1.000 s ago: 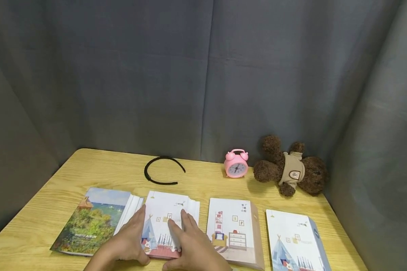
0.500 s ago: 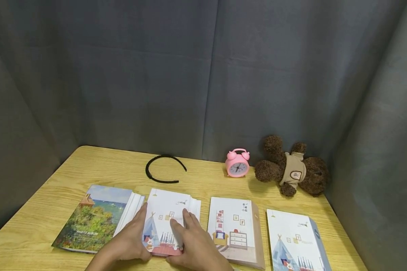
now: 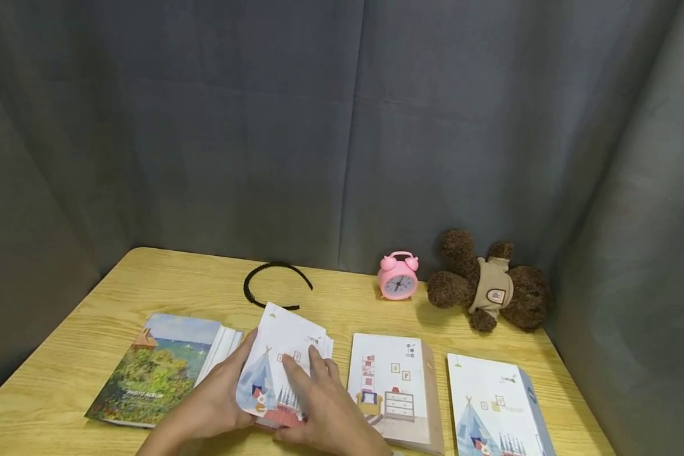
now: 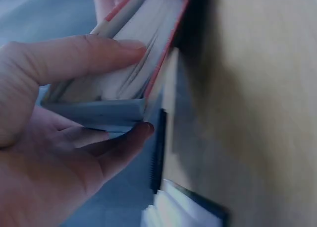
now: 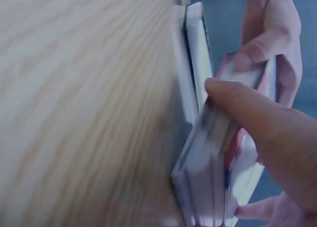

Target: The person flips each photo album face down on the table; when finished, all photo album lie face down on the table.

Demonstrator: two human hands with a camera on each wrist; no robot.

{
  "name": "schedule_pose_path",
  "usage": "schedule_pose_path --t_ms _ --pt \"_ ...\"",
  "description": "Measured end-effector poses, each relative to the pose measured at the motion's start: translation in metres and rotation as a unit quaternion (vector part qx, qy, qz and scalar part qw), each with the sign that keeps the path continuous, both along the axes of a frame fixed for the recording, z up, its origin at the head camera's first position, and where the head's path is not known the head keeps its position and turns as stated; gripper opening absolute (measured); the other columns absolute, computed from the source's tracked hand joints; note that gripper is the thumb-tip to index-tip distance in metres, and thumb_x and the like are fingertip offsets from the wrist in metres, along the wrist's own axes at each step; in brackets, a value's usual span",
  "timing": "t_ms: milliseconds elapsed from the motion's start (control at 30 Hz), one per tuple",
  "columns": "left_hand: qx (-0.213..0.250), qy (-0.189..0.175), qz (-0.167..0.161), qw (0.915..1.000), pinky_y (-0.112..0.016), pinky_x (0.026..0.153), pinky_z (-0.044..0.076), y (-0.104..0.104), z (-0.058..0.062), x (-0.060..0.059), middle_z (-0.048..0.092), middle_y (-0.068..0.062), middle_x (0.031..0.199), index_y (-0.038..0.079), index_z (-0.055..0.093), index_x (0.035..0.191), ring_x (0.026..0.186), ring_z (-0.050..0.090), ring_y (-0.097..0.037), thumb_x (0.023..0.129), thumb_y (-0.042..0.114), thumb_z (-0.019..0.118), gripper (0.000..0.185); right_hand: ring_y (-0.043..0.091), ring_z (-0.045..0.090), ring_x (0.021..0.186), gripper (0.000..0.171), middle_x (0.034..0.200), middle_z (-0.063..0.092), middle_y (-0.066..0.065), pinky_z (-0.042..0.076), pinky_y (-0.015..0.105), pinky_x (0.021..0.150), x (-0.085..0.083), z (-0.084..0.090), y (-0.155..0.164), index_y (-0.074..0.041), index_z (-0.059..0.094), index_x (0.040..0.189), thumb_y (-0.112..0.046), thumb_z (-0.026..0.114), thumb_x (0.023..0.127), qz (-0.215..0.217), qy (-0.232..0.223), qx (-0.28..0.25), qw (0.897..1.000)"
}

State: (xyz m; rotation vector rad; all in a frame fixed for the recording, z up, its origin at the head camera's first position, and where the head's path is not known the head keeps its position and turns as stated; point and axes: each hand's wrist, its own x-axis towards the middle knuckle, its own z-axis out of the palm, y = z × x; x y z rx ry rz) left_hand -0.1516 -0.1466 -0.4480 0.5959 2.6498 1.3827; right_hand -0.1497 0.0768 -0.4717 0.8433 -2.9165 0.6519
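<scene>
1. In the head view, the left hand (image 3: 208, 405) and the right hand (image 3: 325, 411) hold the tent album (image 3: 282, 367) between them at the near edge of the desk (image 3: 342, 316), its far end tipped up off the wood.
2. The album sits between the landscape album (image 3: 154, 370) at its 9 o'clock and the room album (image 3: 390, 386) at its 3 o'clock; a second tent album (image 3: 493, 405) lies further toward 3 o'clock.
3. At 12 o'clock from the hands lies a black headband (image 3: 273, 285); a pink clock (image 3: 397, 277) and a teddy bear (image 3: 487, 285) stand toward 2 o'clock.
4. Only the left wrist view shows that hand's fingers (image 4: 84, 58) curled round the album's page block, thumb under the grey spine.
5. Only the right wrist view shows the thumb pressed on the page edges, with fingers (image 5: 257, 207) curled underneath; the picture is blurred.
6. A second ago the tent album lay flat under both hands; now its far end is raised and its cover faces the camera more.
</scene>
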Motion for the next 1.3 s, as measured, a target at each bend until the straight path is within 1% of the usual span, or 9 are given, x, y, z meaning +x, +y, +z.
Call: schedule_pose_path --t_ms 133,233,367,500,667,867,1033,1167,1300 --pt "0.036 0.000 -0.034 0.9988 -0.037 0.089 0.051 0.001 0.013 0.001 0.036 -0.023 0.153 0.007 0.005 0.160 0.122 0.051 -0.033 0.061 -0.009 0.085 0.129 0.039 0.043 0.130 0.111 0.155 0.032 0.025 0.049 0.054 0.092 0.001 0.004 -0.002 -0.037 0.023 0.158 -0.064 0.082 0.068 -0.005 0.004 -0.029 1.000" --pt "0.058 -0.008 -0.051 0.9970 -0.032 0.077 0.055 0.003 0.023 0.003 0.038 -0.022 0.150 0.012 0.005 0.161 0.110 0.058 -0.031 0.063 -0.012 0.082 0.127 0.043 0.048 0.128 0.117 0.147 0.043 0.028 0.044 0.056 0.098 0.002 0.008 -0.003 -0.031 0.022 0.159 -0.067 0.082 0.065 0.003 0.062 -0.031 0.998" --pt "0.055 0.011 -0.065 0.9963 -0.032 0.077 0.055 0.008 0.035 0.007 0.027 -0.022 0.157 0.015 0.009 0.161 0.107 0.059 -0.032 0.066 -0.012 0.081 0.123 0.041 0.055 0.122 0.122 0.138 0.053 0.027 0.045 0.052 0.099 0.004 0.014 -0.004 -0.024 0.022 0.160 -0.067 0.083 0.063 0.013 0.123 -0.044 0.991" --pt "0.058 0.044 -0.085 0.9937 -0.032 0.085 0.055 0.016 0.045 0.009 0.017 -0.021 0.162 0.007 0.016 0.159 0.120 0.052 -0.036 0.068 -0.012 0.080 0.113 0.033 0.058 0.119 0.123 0.141 0.051 0.022 0.051 0.046 0.092 0.007 0.022 -0.004 -0.025 0.013 0.161 -0.062 0.084 0.067 0.014 0.096 -0.090 0.991" --pt "0.075 0.056 -0.095 0.9910 -0.033 0.087 0.055 0.026 0.053 0.012 0.023 -0.021 0.159 -0.001 0.027 0.155 0.132 0.042 -0.042 0.073 -0.004 0.083 0.100 0.024 0.056 0.120 0.126 0.147 0.047 0.012 0.051 0.043 0.093 0.008 0.033 -0.001 -0.023 0.009 0.161 -0.056 0.087 0.068 0.010 0.075 -0.125 0.989" --pt "0.077 0.045 -0.102 0.9908 -0.036 0.088 0.054 0.036 0.059 0.017 0.026 -0.018 0.159 -0.002 0.034 0.152 0.133 0.041 -0.041 0.080 0.015 0.083 0.089 0.032 0.058 0.115 0.118 0.149 0.043 0.019 0.053 0.047 0.086 0.010 0.046 0.004 -0.025 0.015 0.161 -0.049 0.087 0.071 0.006 0.057 -0.129 0.990" --pt "0.072 0.033 -0.091 0.9927 -0.041 0.088 0.054 0.044 0.060 0.020 0.025 -0.018 0.159 -0.005 0.036 0.150 0.136 0.037 -0.043 0.083 0.023 0.082 0.086 0.021 0.059 0.111 0.114 0.151 0.041 0.011 0.053 0.040 0.087 0.011 0.049 0.007 -0.019 0.021 0.159 -0.035 0.088 0.070 0.016 0.055 -0.151 0.987" --pt "0.068 0.037 -0.085 0.9933 -0.043 0.087 0.055 0.047 0.061 0.020 0.025 -0.018 0.159 -0.005 0.037 0.149 0.137 0.035 -0.044 0.083 0.025 0.081 0.085 0.018 0.059 0.107 0.112 0.150 0.042 0.010 0.053 0.036 0.087 0.012 0.050 0.009 -0.015 0.022 0.158 -0.033 0.088 0.070 0.021 0.058 -0.162 0.985" --pt "0.084 0.017 -0.069 0.9939 -0.040 0.089 0.054 0.049 0.059 0.020 0.018 -0.019 0.162 -0.004 0.028 0.154 0.137 0.034 -0.044 0.078 0.028 0.087 0.101 0.025 0.060 0.112 0.114 0.152 0.040 0.012 0.052 0.042 0.091 0.013 0.051 0.011 -0.016 0.021 0.159 -0.035 0.090 0.070 0.004 0.037 -0.156 0.987"
